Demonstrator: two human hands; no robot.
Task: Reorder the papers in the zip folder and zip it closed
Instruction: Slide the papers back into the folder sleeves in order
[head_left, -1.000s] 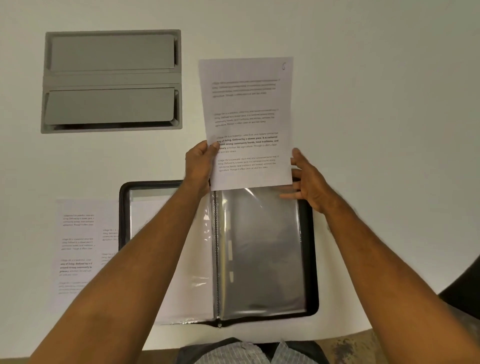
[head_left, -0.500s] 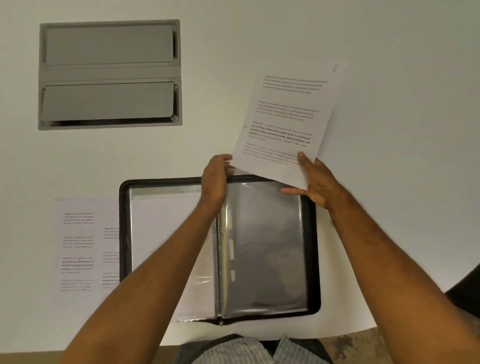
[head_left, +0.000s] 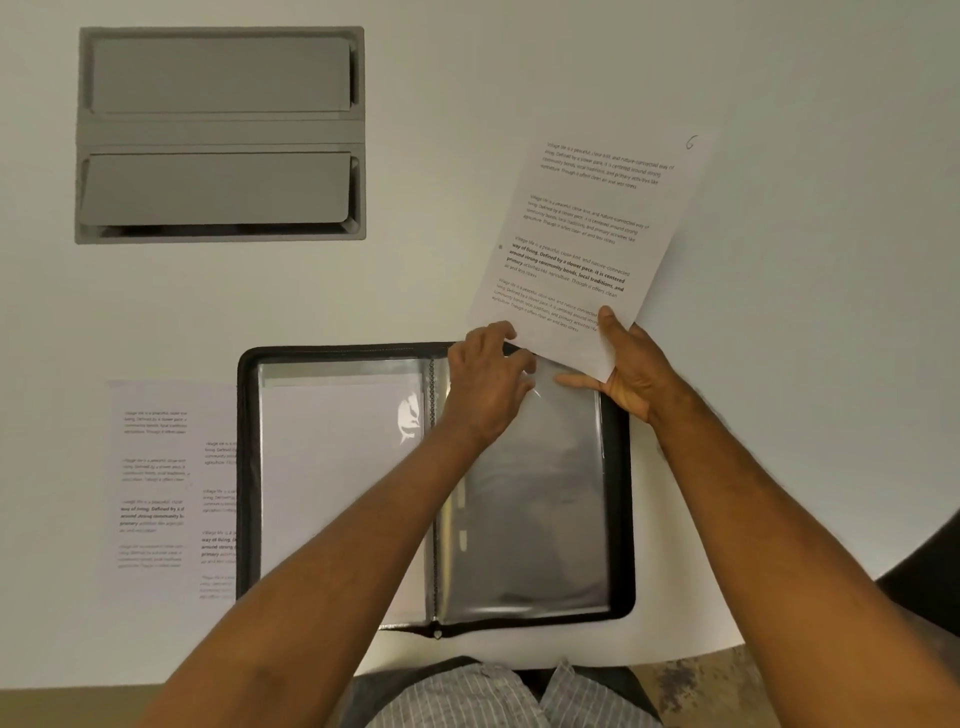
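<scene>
A black zip folder (head_left: 248, 467) lies open on the white table, with clear plastic sleeves on both sides of its spine. My right hand (head_left: 631, 369) grips the bottom edge of a printed sheet (head_left: 587, 244) marked 6, tilted to the right above the folder's far right corner. My left hand (head_left: 488, 379) rests on the top of the empty right-hand sleeve (head_left: 540, 493), fingers curled at its opening. The left-hand sleeve (head_left: 332, 457) holds a white sheet, blank side up.
Two overlapping printed sheets (head_left: 156, 493) lie on the table left of the folder, partly under its edge. A grey recessed hatch with two flaps (head_left: 218, 135) sits in the table at the far left. The table's near edge curves at the right.
My left hand has let go of the sheet and dropped onto the top of the right-hand sleeve. My right hand has swung the sheet to the right and tilted it.
</scene>
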